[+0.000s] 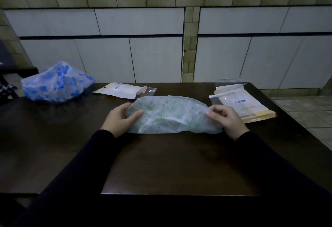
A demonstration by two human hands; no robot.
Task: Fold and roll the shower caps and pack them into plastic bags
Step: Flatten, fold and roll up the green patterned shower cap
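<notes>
1. A green-patterned shower cap (168,114), folded flat, lies at the middle of the dark wooden table (161,164).
2. The left hand (120,118) grasps its 9 o'clock end, thumb on top.
3. The right hand (227,119) pinches its 3 o'clock end.
4. A blue-flowered shower cap (55,82) sits at 10 o'clock.
5. One plastic bag (124,90) lies at 11 o'clock; a stack of plastic bags (240,103) at 2 o'clock.

Barcode labels on both plastic bags (124,90) are illegibly small.
</notes>
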